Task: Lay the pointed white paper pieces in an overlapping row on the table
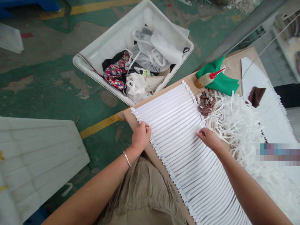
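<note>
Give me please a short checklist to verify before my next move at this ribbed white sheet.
1. Left hand at the body-side edge of the ribbed white sheet: ok.
2. Right hand close to its opposite edge: ok.
3. Firm grip by both hands: cannot tell; fingertip contact is unclear.
4. Clear space between sheet and loose white strips: not ok; strips crowd its edge.
5. Bottle with red nozzle away from both hands: ok, next to the green cloth.

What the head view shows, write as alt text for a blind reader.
A person's bare left hand and right hand are at opposite edges of a white ribbed sheet on a brown table. A heap of curly white strips lies to its right; beyond the table, a white plastic bin holds translucent plastic bags.
</note>
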The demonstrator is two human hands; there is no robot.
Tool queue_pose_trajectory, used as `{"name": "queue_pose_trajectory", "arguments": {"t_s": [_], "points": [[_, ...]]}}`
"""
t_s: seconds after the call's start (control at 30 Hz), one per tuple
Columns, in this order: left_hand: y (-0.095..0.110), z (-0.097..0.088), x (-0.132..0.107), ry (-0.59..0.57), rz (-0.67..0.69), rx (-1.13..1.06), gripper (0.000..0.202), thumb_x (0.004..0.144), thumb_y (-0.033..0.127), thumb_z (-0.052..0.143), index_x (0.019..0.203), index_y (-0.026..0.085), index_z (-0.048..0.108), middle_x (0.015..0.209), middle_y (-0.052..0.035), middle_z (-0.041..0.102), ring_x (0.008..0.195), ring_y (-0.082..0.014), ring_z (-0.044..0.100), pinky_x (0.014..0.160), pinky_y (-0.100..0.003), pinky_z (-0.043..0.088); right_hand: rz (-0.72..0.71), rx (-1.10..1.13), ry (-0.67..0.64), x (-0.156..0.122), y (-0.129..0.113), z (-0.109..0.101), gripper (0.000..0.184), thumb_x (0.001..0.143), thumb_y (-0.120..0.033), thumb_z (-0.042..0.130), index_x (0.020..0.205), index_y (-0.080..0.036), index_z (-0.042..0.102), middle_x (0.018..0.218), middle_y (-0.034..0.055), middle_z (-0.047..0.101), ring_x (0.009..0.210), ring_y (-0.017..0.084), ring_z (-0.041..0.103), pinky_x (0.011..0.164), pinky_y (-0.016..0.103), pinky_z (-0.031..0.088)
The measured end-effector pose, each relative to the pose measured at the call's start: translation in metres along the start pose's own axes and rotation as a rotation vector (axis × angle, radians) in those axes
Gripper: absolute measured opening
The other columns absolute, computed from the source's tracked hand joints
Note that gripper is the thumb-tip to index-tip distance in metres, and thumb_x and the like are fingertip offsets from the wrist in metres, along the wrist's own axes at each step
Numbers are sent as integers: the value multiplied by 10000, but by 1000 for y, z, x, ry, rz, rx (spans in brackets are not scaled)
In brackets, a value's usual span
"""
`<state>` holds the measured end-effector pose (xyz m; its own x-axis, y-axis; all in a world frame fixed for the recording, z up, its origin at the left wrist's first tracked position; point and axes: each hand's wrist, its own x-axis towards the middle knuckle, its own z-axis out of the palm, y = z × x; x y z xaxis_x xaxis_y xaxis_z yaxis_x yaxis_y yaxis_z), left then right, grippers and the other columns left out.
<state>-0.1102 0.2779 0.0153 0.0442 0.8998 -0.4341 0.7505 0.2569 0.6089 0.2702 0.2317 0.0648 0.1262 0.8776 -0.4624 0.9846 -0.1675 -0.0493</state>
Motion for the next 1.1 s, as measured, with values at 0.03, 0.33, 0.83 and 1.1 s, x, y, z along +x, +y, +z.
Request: {"name": "queue_pose_trajectory", "arguments": {"t_s": [0.03, 0.33, 0.83, 1.1], "points": [[7, -1, -9, -46, 55, -34, 122, 938, 262, 485, 969, 212, 593, 805, -44, 677, 766, -215, 654, 709, -298, 464, -36, 9, 34, -11, -11, 5, 273, 936, -441, 490, 798, -223, 577, 788, 59, 636, 719, 209, 599, 668, 308, 419], [73, 3, -69, -505, 520, -484, 314, 934, 180, 422, 1092, 218, 691, 1024, -75, 728, 973, -239, 684, 832, -340, 549, -404, 335, -342, -71, -136, -27, 120, 904, -258, 474, 813, -228, 547, 706, 15, 640, 634, 166, 576, 601, 273, 382], [-32, -26, -8, -95, -48, -510, 156, 838, 295, 575, 767, 169, 634, 501, 57, 540, 472, -120, 509, 545, -236, 386, -123, 441, 26, 65, -47, -55, 465, 800, -650, 636, 755, -187, 628, 623, 22, 607, 574, 141, 504, 521, 257, 377], [-21, -10, 25, 31, -122, -374, 171, 850, 278, 586, 706, 186, 580, 576, 31, 599, 524, -132, 554, 570, -244, 407, 6, 428, 14, 133, -36, -66, 316, 845, -482, 623, 874, -169, 662, 692, 47, 681, 568, 140, 568, 555, 262, 403]]}}
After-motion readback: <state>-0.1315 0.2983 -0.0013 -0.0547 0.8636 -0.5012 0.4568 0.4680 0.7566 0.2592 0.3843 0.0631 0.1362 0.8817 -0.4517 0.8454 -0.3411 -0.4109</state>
